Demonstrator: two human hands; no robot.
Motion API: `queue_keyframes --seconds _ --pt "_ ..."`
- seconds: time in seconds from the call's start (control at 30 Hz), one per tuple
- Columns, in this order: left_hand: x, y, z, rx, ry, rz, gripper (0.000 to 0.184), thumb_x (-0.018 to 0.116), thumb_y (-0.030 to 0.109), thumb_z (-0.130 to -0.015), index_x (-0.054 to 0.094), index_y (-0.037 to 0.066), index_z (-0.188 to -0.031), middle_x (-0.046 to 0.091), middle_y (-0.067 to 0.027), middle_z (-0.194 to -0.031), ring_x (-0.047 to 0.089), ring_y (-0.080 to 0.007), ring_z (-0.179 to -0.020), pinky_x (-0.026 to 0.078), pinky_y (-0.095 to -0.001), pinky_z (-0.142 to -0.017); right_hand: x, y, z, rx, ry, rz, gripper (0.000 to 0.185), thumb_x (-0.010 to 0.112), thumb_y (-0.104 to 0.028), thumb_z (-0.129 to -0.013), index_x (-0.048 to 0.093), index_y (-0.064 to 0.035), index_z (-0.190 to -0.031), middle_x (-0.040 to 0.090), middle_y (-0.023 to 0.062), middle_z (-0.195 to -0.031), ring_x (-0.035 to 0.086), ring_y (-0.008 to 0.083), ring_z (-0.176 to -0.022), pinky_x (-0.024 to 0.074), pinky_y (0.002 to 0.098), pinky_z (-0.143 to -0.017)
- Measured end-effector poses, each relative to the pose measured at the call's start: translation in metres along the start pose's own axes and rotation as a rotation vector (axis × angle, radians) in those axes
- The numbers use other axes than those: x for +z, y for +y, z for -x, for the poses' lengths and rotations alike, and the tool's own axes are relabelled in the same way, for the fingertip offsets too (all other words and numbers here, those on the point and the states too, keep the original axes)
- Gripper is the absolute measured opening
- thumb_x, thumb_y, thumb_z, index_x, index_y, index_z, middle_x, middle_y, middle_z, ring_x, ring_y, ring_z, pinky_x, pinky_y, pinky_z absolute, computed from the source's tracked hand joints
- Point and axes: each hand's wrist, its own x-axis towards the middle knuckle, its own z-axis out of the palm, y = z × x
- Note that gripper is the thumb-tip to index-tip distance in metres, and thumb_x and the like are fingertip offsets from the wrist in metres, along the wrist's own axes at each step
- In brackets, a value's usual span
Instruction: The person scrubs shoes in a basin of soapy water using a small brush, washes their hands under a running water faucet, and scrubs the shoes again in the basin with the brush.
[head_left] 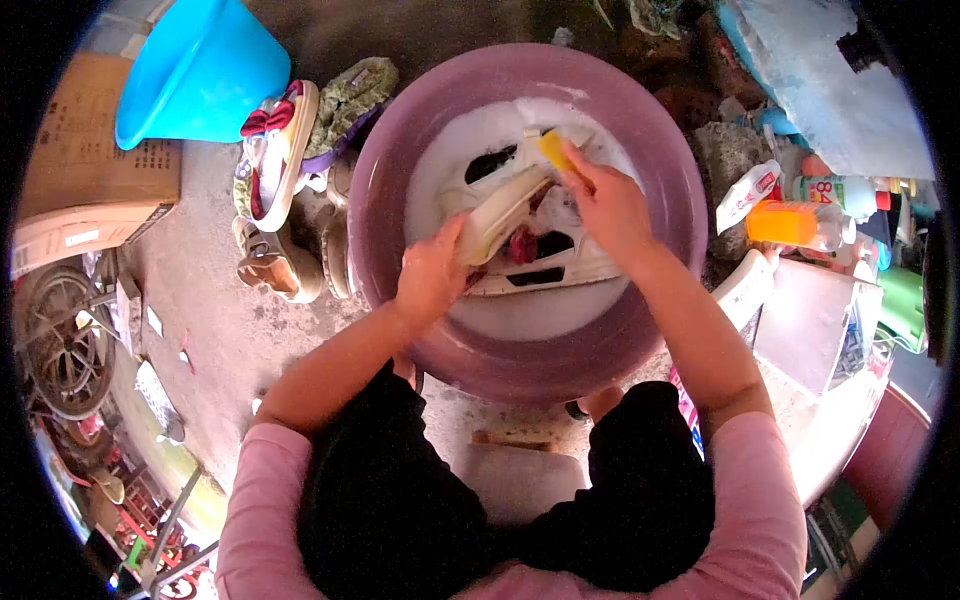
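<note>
My left hand (432, 275) is closed round one end of a shoe (500, 215) with a cream sole and a dark red part on its underside. The shoe is tilted above a purple basin (400, 130) of soapy water. In my right hand (610, 210), a small yellow block (553, 152) is pinched near the shoe's far end; whether it is a brush or a bar of soap I cannot tell. Under the shoe, a white plastic piece with slots (590, 262) sits among the suds (510, 318).
Left of the basin stand a shoe with a red bow (282, 150), a brown shoe (275, 260) and a blue bucket (215, 80). A cardboard box (95, 160) is farther left. At right are an orange bottle (785, 223), a white-green bottle (835, 192) and a rough stone (722, 160).
</note>
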Motion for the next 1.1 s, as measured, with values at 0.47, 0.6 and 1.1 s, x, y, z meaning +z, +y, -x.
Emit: queue_keyframes --seconds 0.47,0.6,1.1 --pt "0.003 -0.001 -0.002 -0.052 0.022 0.172 0.047 0.054 -0.001 -0.070 0.044 0.004 -0.116 0.059 -0.0223 -0.091 0.057 -0.0403 -0.085 0.046 -0.0415 -0.075 -0.003 0.030 -0.016 0.223 0.026 -0.234 0.043 0.053 -0.027 -0.087 0.044 -0.0254 -0.128 0.055 0.0059 -0.073 0.050 0.0156 -0.057 0.0440 0.0304 -0.055" --pt "-0.013 0.013 0.002 0.041 0.008 0.503 0.050 0.060 0.003 -0.073 0.040 0.004 -0.119 0.058 -0.0203 -0.101 0.057 -0.0332 -0.096 0.044 -0.0362 -0.082 -0.010 0.037 -0.001 0.660 -0.027 -0.794 0.039 0.046 -0.034 -0.090 0.048 -0.0143 -0.124 0.055 0.0080 -0.099 0.051 0.0155 -0.088 0.0408 0.0280 -0.077" --pt "-0.038 0.044 -0.024 0.064 0.069 0.378 0.067 0.065 0.011 -0.070 0.034 0.009 -0.130 0.051 -0.0198 -0.115 0.053 -0.0347 -0.104 0.041 -0.0372 -0.089 0.018 -0.019 0.004 -0.112 0.254 -0.531 0.039 0.055 -0.018 -0.083 0.050 -0.0143 -0.121 0.058 0.0199 -0.087 0.057 0.0353 -0.076 0.0452 0.0378 -0.068"
